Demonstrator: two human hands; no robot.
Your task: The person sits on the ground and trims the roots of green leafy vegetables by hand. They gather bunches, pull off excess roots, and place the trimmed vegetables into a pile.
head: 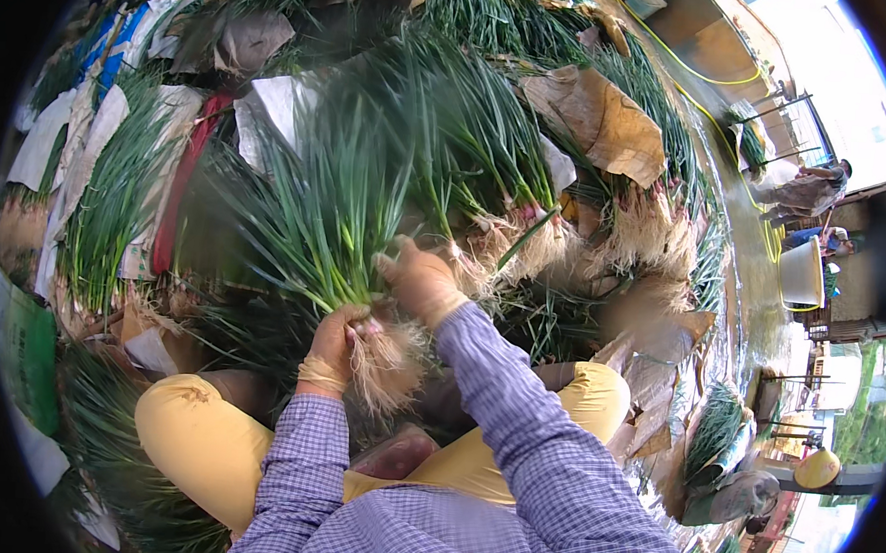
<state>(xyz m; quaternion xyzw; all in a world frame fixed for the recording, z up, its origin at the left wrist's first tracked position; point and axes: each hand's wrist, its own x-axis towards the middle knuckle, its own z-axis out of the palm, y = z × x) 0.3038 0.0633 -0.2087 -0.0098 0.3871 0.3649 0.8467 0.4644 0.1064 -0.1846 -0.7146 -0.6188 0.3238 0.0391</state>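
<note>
My left hand (332, 346) grips a bunch of green onions (331, 263) just above the bulbs. Its long leaves fan away from me, while pale, stringy roots (387, 367) hang towards my lap. Against the bunch's right side is my right hand (422, 281), fingers bent and slightly blurred; whether it pinches a stalk is unclear. A thin, pale cuff circles each wrist, as on a light glove. Right of that hand lies a pile of green onions (487, 144), its pinkish bulbs (529, 213) and roots facing me.
Rooted onion bundles (652, 227) lie beyond on the right, beside brown sheeting (601, 127). More onions (120, 207) stand left, by a red strip (189, 180). Loose leaves (553, 320) lie before my yellow-covered knees. Far right are a yellow hose (693, 98), a person (808, 190) and a tub (801, 273).
</note>
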